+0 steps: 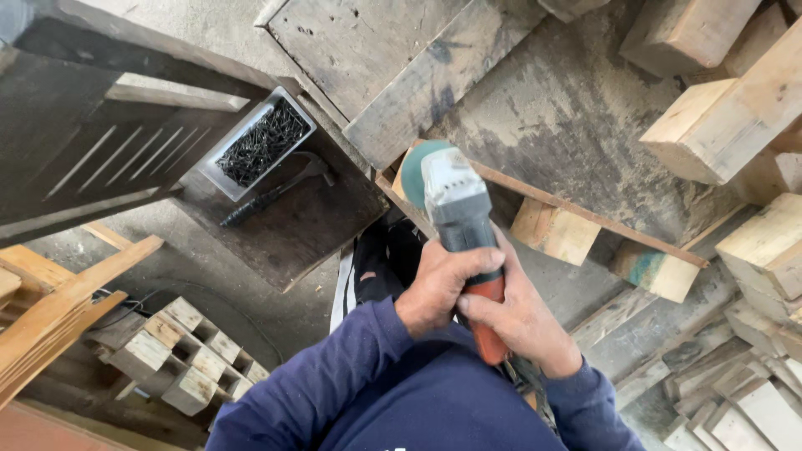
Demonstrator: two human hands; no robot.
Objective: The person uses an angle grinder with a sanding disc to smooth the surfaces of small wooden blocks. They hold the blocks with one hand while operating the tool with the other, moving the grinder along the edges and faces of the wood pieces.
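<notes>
Both my hands grip an angle grinder (458, 209) with a grey head, dark body and orange rear handle. My left hand (441, 284) wraps the dark middle of the body. My right hand (520, 316) clasps the orange handle just behind it. The grinder's greenish disc (415, 169) rests against the edge of a worn wooden board (576, 117), near a thin wooden strip (585, 213) that runs along that edge. I wear dark blue sleeves.
A metal tray of dark nails (261, 144) and a hammer (276, 190) lie on a dark plank at the left. Wooden blocks (723, 125) are stacked at the right, more blocks (180, 355) at lower left, and loose slats (50, 313) at far left.
</notes>
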